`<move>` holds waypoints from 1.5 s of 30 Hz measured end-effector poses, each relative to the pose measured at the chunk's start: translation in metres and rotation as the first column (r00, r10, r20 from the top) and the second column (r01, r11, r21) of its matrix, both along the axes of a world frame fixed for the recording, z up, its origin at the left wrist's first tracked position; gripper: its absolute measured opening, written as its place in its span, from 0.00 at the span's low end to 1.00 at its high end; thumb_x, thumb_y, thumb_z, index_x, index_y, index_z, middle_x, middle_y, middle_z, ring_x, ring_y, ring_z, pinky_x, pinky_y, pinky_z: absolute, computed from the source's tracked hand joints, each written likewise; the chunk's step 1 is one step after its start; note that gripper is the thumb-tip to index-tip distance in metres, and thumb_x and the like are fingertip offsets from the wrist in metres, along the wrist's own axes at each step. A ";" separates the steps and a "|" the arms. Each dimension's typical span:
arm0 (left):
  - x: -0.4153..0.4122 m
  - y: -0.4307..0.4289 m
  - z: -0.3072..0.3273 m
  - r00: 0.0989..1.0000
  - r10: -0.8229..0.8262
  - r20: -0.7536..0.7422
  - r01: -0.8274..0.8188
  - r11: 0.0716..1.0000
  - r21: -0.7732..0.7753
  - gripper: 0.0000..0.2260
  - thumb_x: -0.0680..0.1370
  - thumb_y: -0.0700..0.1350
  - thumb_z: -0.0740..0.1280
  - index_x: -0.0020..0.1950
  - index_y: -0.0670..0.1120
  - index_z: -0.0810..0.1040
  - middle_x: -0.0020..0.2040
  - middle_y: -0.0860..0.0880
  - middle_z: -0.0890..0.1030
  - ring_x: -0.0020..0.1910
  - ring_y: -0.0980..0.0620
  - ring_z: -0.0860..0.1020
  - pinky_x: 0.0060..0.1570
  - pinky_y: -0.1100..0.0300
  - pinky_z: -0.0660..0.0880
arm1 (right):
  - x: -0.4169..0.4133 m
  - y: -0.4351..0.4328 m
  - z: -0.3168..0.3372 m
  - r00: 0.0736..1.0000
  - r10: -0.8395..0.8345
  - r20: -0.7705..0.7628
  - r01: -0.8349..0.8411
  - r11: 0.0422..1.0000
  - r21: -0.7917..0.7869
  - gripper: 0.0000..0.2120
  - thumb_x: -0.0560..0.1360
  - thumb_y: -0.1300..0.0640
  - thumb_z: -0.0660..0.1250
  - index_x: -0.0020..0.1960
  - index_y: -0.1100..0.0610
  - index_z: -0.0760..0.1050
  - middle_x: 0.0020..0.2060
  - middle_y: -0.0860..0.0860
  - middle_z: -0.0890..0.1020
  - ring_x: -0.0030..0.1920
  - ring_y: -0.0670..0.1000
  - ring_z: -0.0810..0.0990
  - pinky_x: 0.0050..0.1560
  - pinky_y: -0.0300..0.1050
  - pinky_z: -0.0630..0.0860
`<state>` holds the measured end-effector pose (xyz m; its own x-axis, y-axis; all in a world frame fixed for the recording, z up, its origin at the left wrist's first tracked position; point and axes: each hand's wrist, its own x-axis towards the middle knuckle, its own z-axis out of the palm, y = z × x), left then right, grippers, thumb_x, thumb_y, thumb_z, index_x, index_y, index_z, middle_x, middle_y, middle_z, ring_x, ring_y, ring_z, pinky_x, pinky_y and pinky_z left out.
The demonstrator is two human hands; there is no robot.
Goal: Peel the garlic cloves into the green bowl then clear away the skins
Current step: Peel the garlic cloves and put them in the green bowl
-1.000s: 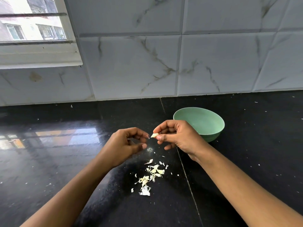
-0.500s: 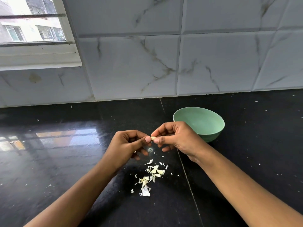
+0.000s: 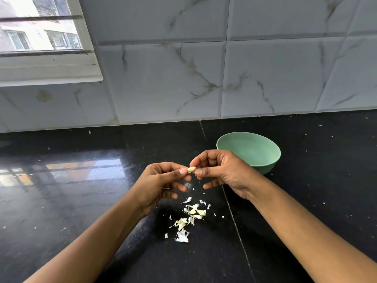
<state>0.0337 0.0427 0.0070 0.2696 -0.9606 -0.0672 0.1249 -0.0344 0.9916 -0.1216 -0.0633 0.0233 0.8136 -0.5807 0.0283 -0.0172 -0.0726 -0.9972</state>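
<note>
1. The right hand (image 3: 222,172) pinches a small pale clove (image 3: 191,169) between thumb and forefinger. Its other fingers (image 3: 212,183) are curled underneath.
2. The left hand (image 3: 161,184) meets it from the left. Its thumb tip and forefinger nip the clove's left end, and its other fingers are curled beneath.
3. The clove sits where the two sets of fingertips meet, held in the air above the worktop (image 3: 81,201).
4. A green bowl (image 3: 255,152) stands on the worktop just behind the right hand's knuckles, to the right of the fingertips. The hand hides part of its near rim.
5. Pale skins (image 3: 191,213) lie scattered on the worktop below the fingertips, towards the viewer, between the two forearms.
6. The worktop is glossy black and flecked with tiny white scraps. A thin seam in it runs under the right wrist.
7. Beyond the fingers rises a wall (image 3: 163,78) of white tiles with grey veins. A window (image 3: 40,37) is at the upper left.
</note>
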 end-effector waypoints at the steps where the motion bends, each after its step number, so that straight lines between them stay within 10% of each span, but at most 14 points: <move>1: 0.000 -0.001 0.000 1.000 0.020 0.023 -0.019 1.000 -0.005 0.06 0.68 0.44 0.70 0.42 0.43 0.82 0.37 0.46 0.84 0.28 0.56 0.79 0.23 0.66 0.73 | -0.001 -0.001 0.000 0.999 -0.010 -0.031 0.010 1.000 -0.005 0.06 0.71 0.67 0.71 0.47 0.59 0.79 0.33 0.49 0.81 0.33 0.44 0.79 0.33 0.40 0.78; 7: 0.003 0.000 0.001 0.992 0.075 0.103 -0.072 0.997 -0.027 0.09 0.67 0.45 0.71 0.44 0.42 0.82 0.38 0.46 0.84 0.29 0.55 0.80 0.25 0.66 0.74 | -0.006 -0.001 0.002 0.933 0.049 -0.357 -0.130 0.970 -0.204 0.04 0.77 0.61 0.66 0.49 0.58 0.79 0.40 0.52 0.85 0.36 0.46 0.82 0.37 0.37 0.73; 14: 0.001 -0.001 0.000 0.986 0.086 0.140 -0.084 0.996 -0.017 0.08 0.65 0.45 0.73 0.42 0.44 0.84 0.36 0.46 0.84 0.29 0.54 0.80 0.25 0.65 0.74 | 0.002 0.002 -0.002 0.995 -0.086 -0.052 0.076 0.982 -0.174 0.04 0.72 0.61 0.71 0.46 0.59 0.80 0.35 0.51 0.84 0.34 0.47 0.82 0.35 0.38 0.76; 25: -0.005 -0.003 -0.002 0.997 0.062 0.047 -0.061 0.998 -0.008 0.08 0.70 0.46 0.68 0.43 0.43 0.81 0.39 0.46 0.84 0.28 0.55 0.79 0.23 0.66 0.73 | 0.008 0.003 -0.009 0.992 -0.123 0.019 0.124 0.982 -0.145 0.03 0.73 0.62 0.70 0.41 0.58 0.79 0.32 0.50 0.82 0.31 0.46 0.80 0.33 0.39 0.77; 33: -0.009 -0.003 -0.006 0.999 -0.005 0.031 0.004 1.000 0.024 0.12 0.69 0.51 0.68 0.44 0.43 0.82 0.40 0.46 0.84 0.29 0.54 0.80 0.24 0.66 0.74 | 0.009 0.005 -0.011 0.976 -0.216 0.008 0.195 0.868 -0.457 0.03 0.74 0.59 0.70 0.42 0.56 0.79 0.34 0.53 0.83 0.30 0.48 0.79 0.32 0.43 0.79; 45: -0.003 -0.003 -0.015 0.730 0.105 0.675 0.038 0.980 -0.194 0.06 0.71 0.59 0.65 0.39 0.59 0.76 0.29 0.48 0.79 0.24 0.50 0.78 0.27 0.53 0.78 | 0.010 0.012 -0.009 0.986 -0.074 -0.146 0.050 0.986 -0.159 0.07 0.79 0.59 0.61 0.43 0.56 0.73 0.39 0.53 0.77 0.32 0.44 0.73 0.27 0.41 0.75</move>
